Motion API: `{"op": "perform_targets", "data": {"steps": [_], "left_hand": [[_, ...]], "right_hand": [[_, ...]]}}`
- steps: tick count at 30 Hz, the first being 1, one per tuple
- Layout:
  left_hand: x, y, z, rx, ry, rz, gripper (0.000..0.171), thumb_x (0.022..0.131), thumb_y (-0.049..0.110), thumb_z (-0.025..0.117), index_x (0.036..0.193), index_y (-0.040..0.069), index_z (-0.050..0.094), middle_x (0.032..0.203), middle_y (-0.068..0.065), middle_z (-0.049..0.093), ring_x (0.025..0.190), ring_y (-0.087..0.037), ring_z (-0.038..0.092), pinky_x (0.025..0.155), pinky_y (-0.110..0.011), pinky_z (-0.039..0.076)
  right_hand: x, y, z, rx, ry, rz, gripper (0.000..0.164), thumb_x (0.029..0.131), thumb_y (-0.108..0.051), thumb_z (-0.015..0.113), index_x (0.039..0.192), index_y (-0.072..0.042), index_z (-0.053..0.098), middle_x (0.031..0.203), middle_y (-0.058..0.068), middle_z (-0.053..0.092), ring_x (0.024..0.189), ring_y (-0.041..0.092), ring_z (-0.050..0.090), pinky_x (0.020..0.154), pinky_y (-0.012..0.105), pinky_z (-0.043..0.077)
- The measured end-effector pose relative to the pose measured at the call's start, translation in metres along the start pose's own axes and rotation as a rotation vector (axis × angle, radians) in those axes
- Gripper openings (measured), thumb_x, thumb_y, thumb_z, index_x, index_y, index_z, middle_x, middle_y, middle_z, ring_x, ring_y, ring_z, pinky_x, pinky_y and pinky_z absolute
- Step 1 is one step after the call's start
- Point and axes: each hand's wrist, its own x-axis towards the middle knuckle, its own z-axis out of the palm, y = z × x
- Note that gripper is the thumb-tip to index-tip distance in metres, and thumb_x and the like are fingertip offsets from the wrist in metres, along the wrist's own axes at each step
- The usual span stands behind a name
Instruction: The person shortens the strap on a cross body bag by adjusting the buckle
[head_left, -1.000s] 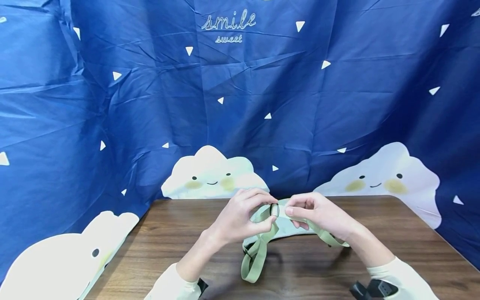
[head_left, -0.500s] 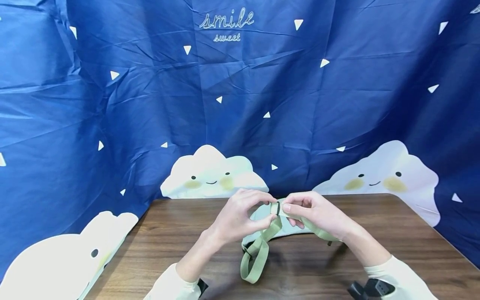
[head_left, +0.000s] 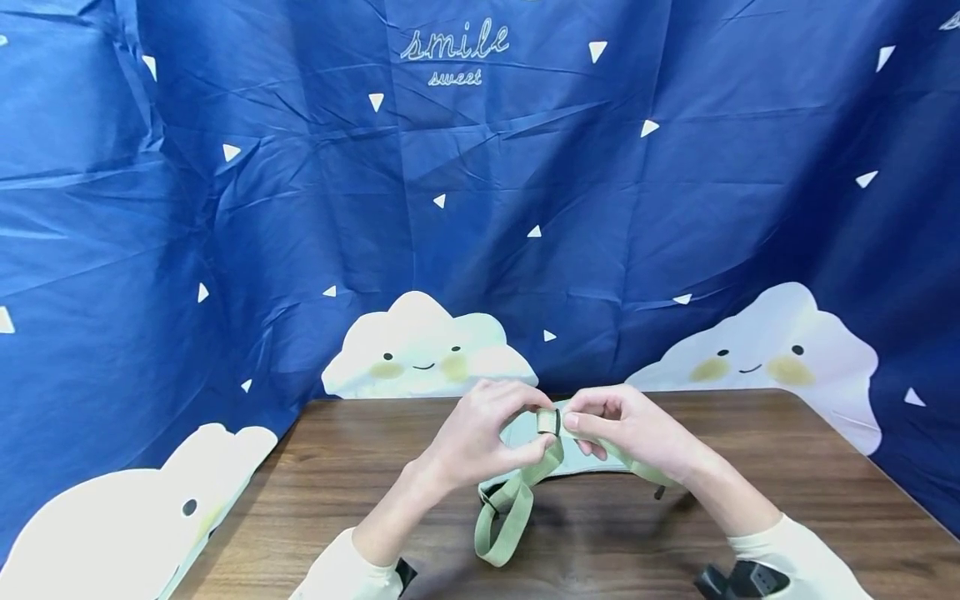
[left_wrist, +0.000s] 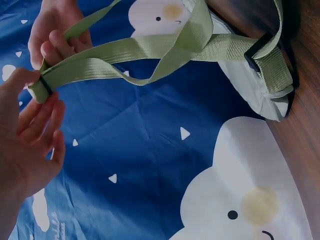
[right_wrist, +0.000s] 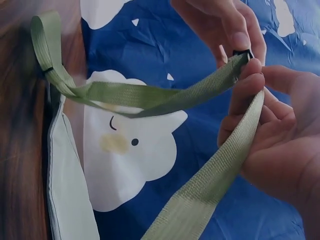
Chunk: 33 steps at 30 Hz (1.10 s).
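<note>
My left hand (head_left: 480, 433) pinches a small black strap slider (head_left: 557, 422) between thumb and fingertips. A light green webbing strap (head_left: 506, 527) is threaded at the slider, and a short fold of it shows on the left side. Close by, my right hand (head_left: 633, 427) pinches the strap between thumb and fingers. The webbing (right_wrist: 200, 200) runs down from the right hand in the right wrist view. Behind the hands a pale green fabric piece (head_left: 588, 460), joined to the strap, rests on the table. In the left wrist view a second black slider (left_wrist: 257, 52) sits at its end.
The brown wooden table (head_left: 360, 500) lies under everything. A blue cloth backdrop (head_left: 480, 233) with white clouds stands behind it. Dark wrist cameras (head_left: 742, 581) are worn at the sleeves. A strap loop hangs down at the front.
The webbing fold has come further out on the slider's left side. My right hand has shifted slightly left, closer to the left hand. The hanging loop has swung a little left.
</note>
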Motion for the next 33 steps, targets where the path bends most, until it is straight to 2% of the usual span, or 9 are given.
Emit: {"op": "perform_targets", "data": {"steps": [6,12,18,25,33], "left_hand": [[0.004,-0.001,-0.005,-0.028,0.019,0.000,0.024,0.086,0.022,0.078,0.108,0.015,0.069,0.098,0.013,0.065,0.092,-0.003,0.060,0.092,-0.028,0.045],[0.004,-0.001,-0.002,-0.026,0.008,0.013,0.027,0.086,0.025,0.079,0.109,0.015,0.069,0.099,0.013,0.065,0.096,0.002,0.056,0.091,-0.027,0.043],[0.002,0.002,-0.002,0.000,0.009,-0.008,0.025,0.087,0.026,0.077,0.109,0.017,0.069,0.097,0.015,0.063,0.094,0.001,0.056,0.088,-0.027,0.042],[0.001,0.001,-0.006,-0.015,0.023,-0.020,0.026,0.087,0.024,0.077,0.110,0.016,0.069,0.100,0.014,0.065,0.097,0.003,0.056,0.092,-0.029,0.043],[0.000,0.003,-0.001,-0.022,0.005,-0.013,0.027,0.086,0.027,0.078,0.110,0.017,0.068,0.099,0.014,0.064,0.099,0.001,0.055,0.093,-0.028,0.043]], "right_hand": [[-0.005,-0.001,-0.010,-0.022,0.006,0.038,0.011,0.103,-0.012,0.062,0.102,-0.004,0.069,0.067,0.016,0.056,0.053,0.027,0.048,0.050,0.035,0.042],[-0.002,0.001,-0.009,-0.007,-0.024,0.023,0.010,0.103,-0.010,0.061,0.103,-0.004,0.069,0.067,0.016,0.057,0.052,0.032,0.043,0.044,0.039,0.035],[-0.001,-0.002,-0.007,-0.025,-0.028,0.029,0.012,0.104,-0.012,0.060,0.106,-0.007,0.071,0.068,0.016,0.058,0.053,0.031,0.047,0.049,0.039,0.039],[-0.003,0.003,-0.015,0.003,-0.033,0.028,0.009,0.102,-0.009,0.061,0.102,-0.004,0.068,0.068,0.017,0.057,0.053,0.028,0.048,0.049,0.035,0.041],[0.000,0.001,-0.005,-0.001,-0.045,0.023,0.009,0.102,-0.011,0.062,0.103,-0.006,0.070,0.068,0.017,0.056,0.053,0.029,0.047,0.048,0.037,0.040]]}}
